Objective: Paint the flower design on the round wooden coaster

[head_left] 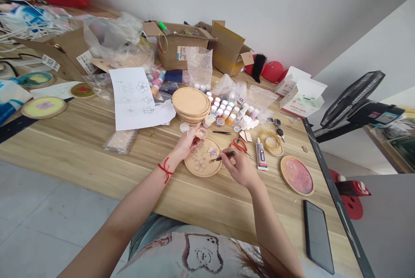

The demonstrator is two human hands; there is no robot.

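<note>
My left hand [187, 143] is closed around a small translucent cup [201, 133], held over the far edge of a round wooden plate [207, 172]. Thin flower outlines lie on the plate, and one flower [212, 151] has purple and pale color in it. My right hand [239, 168] grips a dark-handled paintbrush [228, 154], its tip low over the plate, right of center. Whether the tip touches the wood I cannot tell. Just beyond the right hand lie orange-handled scissors [238, 144], and a tube of glue [261, 155] is to its right.
Behind the plate are stacked wooden plates [190, 100] and several paint bottles [231, 119]. A sheet of flower drawings [136, 113] lies left. Tweezers [222, 132], wire coil [269, 139], a pink-painted plate [297, 175] and a phone [318, 235] are rightward. Cardboard boxes [177, 53] line the wall.
</note>
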